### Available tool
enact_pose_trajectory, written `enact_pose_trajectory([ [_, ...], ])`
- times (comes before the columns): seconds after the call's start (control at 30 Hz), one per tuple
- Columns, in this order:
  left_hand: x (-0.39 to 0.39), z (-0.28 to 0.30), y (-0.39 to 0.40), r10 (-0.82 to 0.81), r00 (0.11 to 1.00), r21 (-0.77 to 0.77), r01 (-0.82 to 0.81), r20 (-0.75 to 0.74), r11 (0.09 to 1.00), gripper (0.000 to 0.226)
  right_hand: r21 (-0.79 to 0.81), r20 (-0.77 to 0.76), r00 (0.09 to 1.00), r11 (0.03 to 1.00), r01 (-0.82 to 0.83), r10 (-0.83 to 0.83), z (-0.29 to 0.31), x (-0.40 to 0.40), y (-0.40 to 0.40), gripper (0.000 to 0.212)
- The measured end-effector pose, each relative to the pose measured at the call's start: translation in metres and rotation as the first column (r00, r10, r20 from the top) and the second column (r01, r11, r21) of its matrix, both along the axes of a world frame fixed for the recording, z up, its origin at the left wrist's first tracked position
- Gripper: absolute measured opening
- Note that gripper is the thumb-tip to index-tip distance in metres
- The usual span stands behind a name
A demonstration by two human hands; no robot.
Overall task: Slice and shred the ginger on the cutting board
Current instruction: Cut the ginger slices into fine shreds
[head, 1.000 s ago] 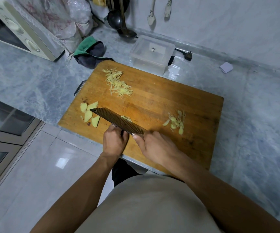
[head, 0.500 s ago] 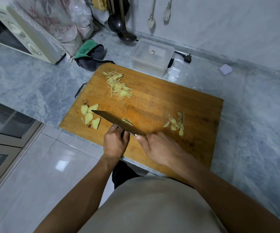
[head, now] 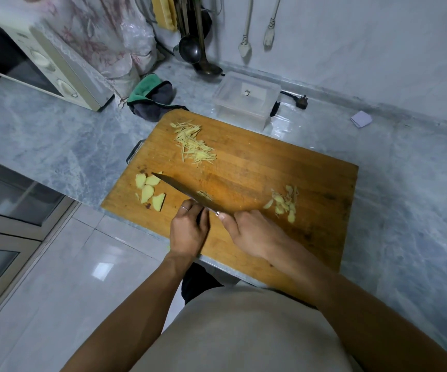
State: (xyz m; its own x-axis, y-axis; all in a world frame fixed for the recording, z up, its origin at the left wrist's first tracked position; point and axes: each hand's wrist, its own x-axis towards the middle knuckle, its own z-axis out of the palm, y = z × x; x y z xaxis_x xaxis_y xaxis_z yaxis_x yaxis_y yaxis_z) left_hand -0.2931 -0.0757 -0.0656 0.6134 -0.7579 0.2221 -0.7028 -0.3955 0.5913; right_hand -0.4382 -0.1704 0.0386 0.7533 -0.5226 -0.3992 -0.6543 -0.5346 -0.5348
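Right hand [head: 254, 234] is gripping the cleaver [head: 187, 193], and I am watching its edge bearing down on ginger bits [head: 204, 195] my left hand [head: 189, 229] is steadying with curled fingers. Shreds [head: 194, 145] are lying finished up the cutting board [head: 284, 170]; slices [head: 148, 190] and trimmings [head: 284, 202] are waiting, so roughly half remains.

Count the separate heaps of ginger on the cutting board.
4: shreds at the far left, flat slices by the left edge, thin slices toward the right, and a small bit beside the knife. The hands may hide more.
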Motion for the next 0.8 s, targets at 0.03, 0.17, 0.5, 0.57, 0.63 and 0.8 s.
enact_pose_trajectory([
  [0.03, -0.001, -0.001, 0.0, 0.001, 1.0, -0.016, -0.001, 0.002, 1.0, 0.011, 0.014, 0.01, 1.0, 1.0, 0.011, -0.011, 0.001, -0.001, -0.002, 0.062],
  [0.17, 0.0, -0.003, -0.002, 0.029, 0.999, -0.022, -0.03, -0.025, 0.999, 0.02, 0.077, 0.042, 0.998, 0.996, 0.053, -0.056, 0.002, -0.008, -0.012, 0.068],
  [0.5, -0.001, -0.001, -0.005, -0.046, 0.987, 0.004, 0.046, 0.157, 0.999, 0.026, 0.127, 0.049, 0.998, 0.991, 0.04, -0.047, 0.004, -0.011, -0.019, 0.067],
  [0.57, -0.002, 0.001, -0.005, -0.046, 0.981, 0.025, 0.042, 0.19, 0.999, 0.03, 0.065, 0.043, 0.999, 0.998, 0.027, -0.03, 0.006, -0.011, -0.014, 0.067],
  [0.63, -0.003, 0.001, -0.004, -0.035, 0.978, 0.039, 0.028, 0.207, 0.999, 0.03, 0.004, 0.039, 0.999, 1.0, 0.005, -0.005, 0.006, -0.01, -0.009, 0.068],
  [0.8, -0.003, 0.003, -0.006, -0.017, 0.98, 0.069, 0.004, 0.2, 0.998, 0.025, -0.054, 0.026, 1.0, 0.998, -0.014, 0.016, -0.001, -0.011, -0.003, 0.062],
])
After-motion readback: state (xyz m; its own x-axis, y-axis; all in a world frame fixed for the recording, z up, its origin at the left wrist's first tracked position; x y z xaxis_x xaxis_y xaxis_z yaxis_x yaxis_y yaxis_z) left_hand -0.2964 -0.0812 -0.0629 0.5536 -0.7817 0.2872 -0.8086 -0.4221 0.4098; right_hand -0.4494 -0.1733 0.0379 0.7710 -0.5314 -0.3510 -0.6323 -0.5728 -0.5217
